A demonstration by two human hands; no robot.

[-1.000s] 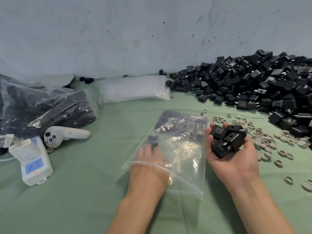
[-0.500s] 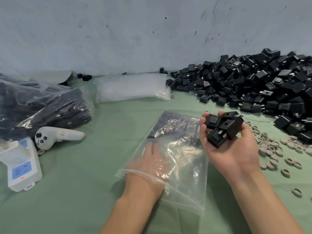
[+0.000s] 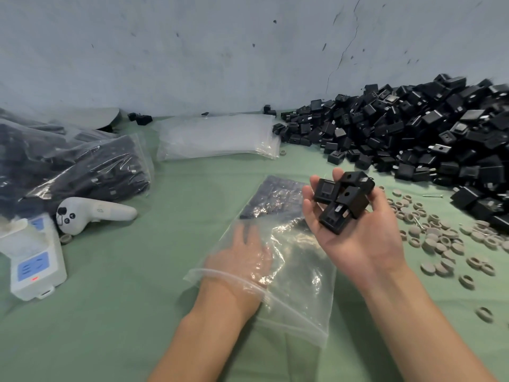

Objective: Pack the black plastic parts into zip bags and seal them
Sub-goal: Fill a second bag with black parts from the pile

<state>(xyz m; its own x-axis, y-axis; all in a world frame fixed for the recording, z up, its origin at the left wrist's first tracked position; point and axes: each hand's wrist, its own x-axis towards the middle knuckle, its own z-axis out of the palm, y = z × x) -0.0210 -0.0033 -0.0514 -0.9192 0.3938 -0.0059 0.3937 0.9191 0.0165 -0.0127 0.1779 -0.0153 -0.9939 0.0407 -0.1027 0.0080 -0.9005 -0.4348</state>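
**Left hand (image 3: 242, 257) inside the open zip bag (image 3: 300, 296), right hand (image 3: 360, 238) with a handful of black parts (image 3: 341, 202)**

At the far left, a white device (image 3: 33, 266) with a blue panel lies on the green cloth (image 3: 124, 321). Behind it, several filled zip bags (image 3: 82, 166) lie in a heap, full of dark parts. A white controller (image 3: 93, 213) lies just in front of them. Further back, near the wall, a stack of empty zip bags (image 3: 217, 136) lies flat.

In the middle, the open zip bag lies on the cloth with its mouth toward the person. The left hand is inside it up to the wrist, palm down, with the fingers spread and rather straight. It grips nothing and only rests flat between the two sides of the bag. At the far end of the bag, beyond the fingertips, some packed black parts (image 3: 275, 197) lie flat in rows.

Just right of the bag, above the cloth, the right hand is turned palm up. Its fingers curl a little around the handful of black parts, about four cube-like pieces, which lie on the fingers and the upper palm.

At the right, a big pile of black parts (image 3: 429, 139) fills the corner against the wall. In front of the pile, many small grey rings (image 3: 438, 241) are scattered on the cloth, near the right hand but not touching it.
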